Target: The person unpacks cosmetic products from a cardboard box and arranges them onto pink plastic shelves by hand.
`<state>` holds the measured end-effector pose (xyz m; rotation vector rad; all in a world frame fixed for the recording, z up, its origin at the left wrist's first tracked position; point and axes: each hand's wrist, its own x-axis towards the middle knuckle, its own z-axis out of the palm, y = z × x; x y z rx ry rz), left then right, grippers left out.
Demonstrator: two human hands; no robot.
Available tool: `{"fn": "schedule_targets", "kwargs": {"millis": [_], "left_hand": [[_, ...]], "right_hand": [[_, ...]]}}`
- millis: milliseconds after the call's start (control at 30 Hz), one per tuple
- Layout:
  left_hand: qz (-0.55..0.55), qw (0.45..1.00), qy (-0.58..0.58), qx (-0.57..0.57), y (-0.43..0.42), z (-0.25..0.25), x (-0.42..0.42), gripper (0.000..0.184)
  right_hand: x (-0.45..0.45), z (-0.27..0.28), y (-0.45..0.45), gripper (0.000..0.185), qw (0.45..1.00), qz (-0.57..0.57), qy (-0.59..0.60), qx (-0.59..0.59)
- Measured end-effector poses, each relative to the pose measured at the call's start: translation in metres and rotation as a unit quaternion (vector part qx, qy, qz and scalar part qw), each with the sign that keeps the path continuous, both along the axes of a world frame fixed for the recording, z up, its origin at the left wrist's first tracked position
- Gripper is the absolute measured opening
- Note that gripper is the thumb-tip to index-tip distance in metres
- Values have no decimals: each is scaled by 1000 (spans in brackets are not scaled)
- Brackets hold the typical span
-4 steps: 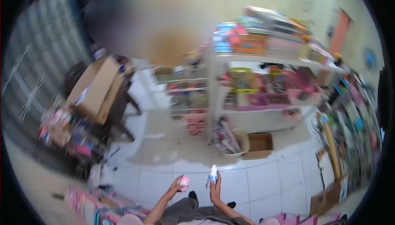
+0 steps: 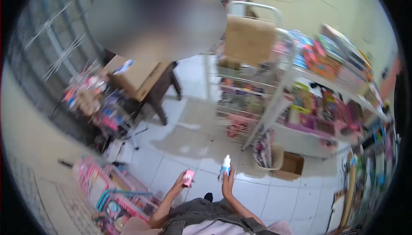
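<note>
My left hand is closed round a small pink box with a pale mark on its face. In my right hand I grip a small bottle, blue and white with a pointed white top, held nearly upright. Some dark shape shows at the bottle's left side, too small to make out. Both hands are apart in front of my lap, above the white tiled floor.
A cardboard box sits on a dark wooden table to the left. Ahead stands a white wire rack beside loaded shelves. An open brown box and a bin rest on the floor. Pink packaged goods lie at lower left.
The view has swung left, so the rack and shelves sit further right. Both hands appear slightly higher in view, still holding the pink box and the bottle.
</note>
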<state>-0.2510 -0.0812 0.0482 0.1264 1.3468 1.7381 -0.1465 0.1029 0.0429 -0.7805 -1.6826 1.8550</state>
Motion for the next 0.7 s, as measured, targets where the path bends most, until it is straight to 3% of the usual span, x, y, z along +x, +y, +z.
{"fn": "schedule_targets", "kwargs": {"millis": [33, 67, 133, 233, 300, 333, 367, 400, 567, 633, 700], "left_hand": [[56, 998, 0, 40, -10, -4, -2, 54], [87, 994, 59, 20, -40, 44, -56, 54], [164, 981, 102, 25, -47, 50, -64, 54], [283, 953, 85, 58, -50, 32, -75, 54], [329, 940, 49, 75, -53, 20, -91, 54], [358, 929, 16, 93, -54, 15, -102, 54], [363, 927, 21, 93, -53, 12, -116, 54], [361, 929, 21, 75, -52, 10, -131, 55], [335, 941, 14, 35, -43, 2, -242, 56], [324, 945, 44, 9, -34, 14, -288, 57], [304, 950, 72, -23, -25, 29, -338, 59]], "right_hand": [[-15, -6, -1, 44, 998, 28, 2, -51], [-87, 34, -25, 44, 994, 65, 58, -72], [-120, 74, -26, 44, 990, 87, 73, -78], [-170, 45, -23, 43, 987, 119, 83, -72], [-201, 55, -24, 44, 977, 170, 50, -117], [-217, 50, -25, 44, 980, 182, 50, -63], [-235, 45, -25, 45, 980, 190, 53, -10], [-249, 47, -26, 46, 974, 212, 39, -71], [-346, 2, -22, 47, 957, 281, 6, -75], [-381, 1, -18, 46, 953, 284, -29, -96], [-435, 40, -16, 46, 958, 281, -20, -58]]}}
